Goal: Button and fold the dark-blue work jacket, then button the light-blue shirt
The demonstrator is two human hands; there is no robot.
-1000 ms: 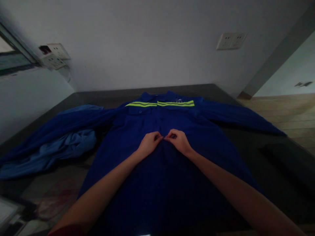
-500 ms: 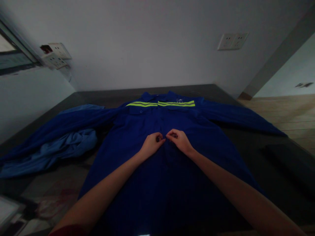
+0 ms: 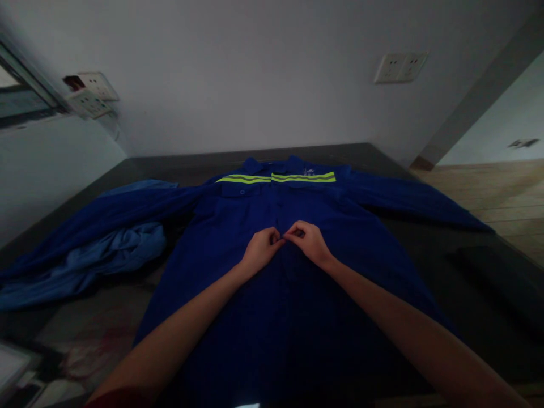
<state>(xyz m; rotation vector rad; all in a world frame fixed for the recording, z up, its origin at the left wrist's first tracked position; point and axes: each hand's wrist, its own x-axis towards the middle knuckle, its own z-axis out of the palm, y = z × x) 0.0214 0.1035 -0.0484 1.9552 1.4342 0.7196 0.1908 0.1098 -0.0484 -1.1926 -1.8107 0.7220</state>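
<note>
Dark worktop point(image 3: 429, 243) bears two garments: one navy shirt point(image 3: 272, 317), one paler cloth point(image 3: 106, 255) beside it. Both the left hand point(image 3: 259, 249) and the right hand point(image 3: 309, 241) close their grip on the shirt's front.

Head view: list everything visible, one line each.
jacket: one, dark blue with yellow-green chest stripes, spread flat on the table, sleeves out
garment: one, lighter blue, crumpled left of the jacket
table: one, dark, under both
back-wall sockets: one plate, white, upper right
left-wall sockets: a cluster, white, upper left
floor: tan wood, right
left hand: one, pinching the jacket front at centre
right hand: one, pinching beside it, fingertips meeting
</note>
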